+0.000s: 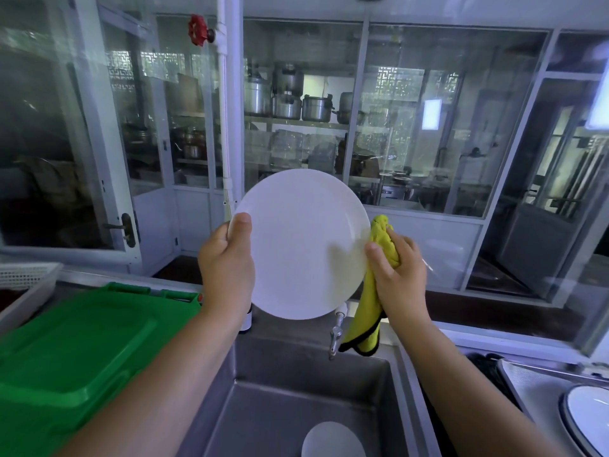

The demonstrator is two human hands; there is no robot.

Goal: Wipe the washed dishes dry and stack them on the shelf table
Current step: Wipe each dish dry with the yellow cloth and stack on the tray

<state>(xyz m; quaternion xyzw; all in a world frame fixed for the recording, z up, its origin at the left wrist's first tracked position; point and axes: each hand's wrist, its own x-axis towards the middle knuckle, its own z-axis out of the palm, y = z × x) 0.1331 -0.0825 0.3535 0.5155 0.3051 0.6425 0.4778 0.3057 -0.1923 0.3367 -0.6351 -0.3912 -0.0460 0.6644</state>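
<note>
Your left hand (227,268) grips the plate (303,245) at nine o'clock; your right hand (398,275) clutches the cloth (379,234) at three; sweep inward, turning the plate steadily.

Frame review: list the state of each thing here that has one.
White plate: held up above the sink, left hand gripping its left rim.
Yellow cloth: bunched in the right hand, pressed at the plate's right rim, end hanging.
White dish: lying in the sink.
Green lid: lying flat left of the sink.
</note>
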